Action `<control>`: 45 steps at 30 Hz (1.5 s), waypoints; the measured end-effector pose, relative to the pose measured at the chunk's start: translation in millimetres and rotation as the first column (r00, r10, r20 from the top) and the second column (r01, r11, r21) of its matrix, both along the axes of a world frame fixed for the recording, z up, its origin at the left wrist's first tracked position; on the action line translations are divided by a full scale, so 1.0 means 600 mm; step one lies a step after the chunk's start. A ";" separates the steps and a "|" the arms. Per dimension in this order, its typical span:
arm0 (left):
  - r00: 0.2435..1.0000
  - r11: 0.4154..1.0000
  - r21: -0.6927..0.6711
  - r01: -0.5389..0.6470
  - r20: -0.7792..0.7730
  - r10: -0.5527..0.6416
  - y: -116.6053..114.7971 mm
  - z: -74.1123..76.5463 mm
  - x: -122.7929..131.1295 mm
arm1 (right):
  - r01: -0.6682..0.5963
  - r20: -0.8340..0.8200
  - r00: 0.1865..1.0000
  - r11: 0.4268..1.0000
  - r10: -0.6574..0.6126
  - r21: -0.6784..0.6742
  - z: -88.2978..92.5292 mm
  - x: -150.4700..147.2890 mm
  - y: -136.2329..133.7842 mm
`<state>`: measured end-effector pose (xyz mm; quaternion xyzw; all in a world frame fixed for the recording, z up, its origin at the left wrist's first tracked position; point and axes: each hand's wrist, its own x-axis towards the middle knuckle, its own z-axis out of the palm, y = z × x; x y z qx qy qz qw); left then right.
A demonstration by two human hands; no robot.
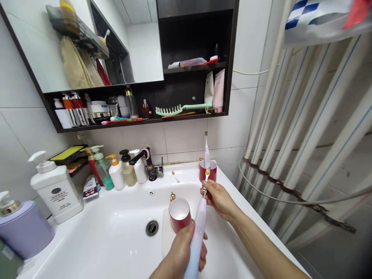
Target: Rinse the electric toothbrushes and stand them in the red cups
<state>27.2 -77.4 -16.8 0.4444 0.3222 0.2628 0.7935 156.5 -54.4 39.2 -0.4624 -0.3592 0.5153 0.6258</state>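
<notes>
My left hand (180,248) is wrapped round the handle of a pink-to-blue electric toothbrush (198,228), which points away from me over the basin. At its upper end, my right hand (221,198) pinches a white brush head (206,179) by its lower part, at the metal shaft. Whether the head is fully seated on the shaft I cannot tell. Just beyond stands a red cup (213,171) with another electric toothbrush (207,153) upright in it. Beside my left hand, a second red cup (178,223), white inside, stands in the basin. A loose small brush head (175,177) lies on the back ledge.
The white basin (116,232) has a dark drain (152,228) and a black faucet (149,166). Several pump bottles (116,172) line its left rim. A dark cabinet shelf (151,121) overhangs the back, holding a green hairbrush (183,109). Vertical pipes (308,128) run along the right.
</notes>
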 end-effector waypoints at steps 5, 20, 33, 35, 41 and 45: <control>0.999 0.998 -0.052 0.037 0.038 -0.035 -0.002 0.002 -0.001 | -0.003 0.013 1.000 1.000 0.003 0.011 0.003 -0.002 -0.002; 0.988 0.991 -0.127 0.032 0.155 -0.012 -0.004 0.001 -0.001 | -0.012 0.156 0.988 0.999 0.004 0.047 0.000 -0.016 -0.005; 0.994 0.994 0.005 -0.108 0.022 0.108 -0.015 0.019 -0.003 | 0.018 0.286 0.958 0.999 -0.029 0.040 -0.008 -0.035 -0.005; 0.982 0.977 0.113 -0.179 -0.044 0.185 -0.012 0.017 -0.003 | 0.047 0.303 0.951 0.997 -0.061 0.053 -0.011 -0.037 -0.004; 0.998 0.997 0.044 -0.059 -0.009 0.060 -0.009 0.022 -0.008 | 0.127 0.264 0.952 0.985 -0.153 0.113 -0.018 -0.043 -0.004; 0.996 0.993 0.078 -0.089 -0.004 0.089 -0.009 0.022 -0.010 | 0.146 0.219 0.961 0.981 -0.172 0.131 -0.016 -0.048 -0.009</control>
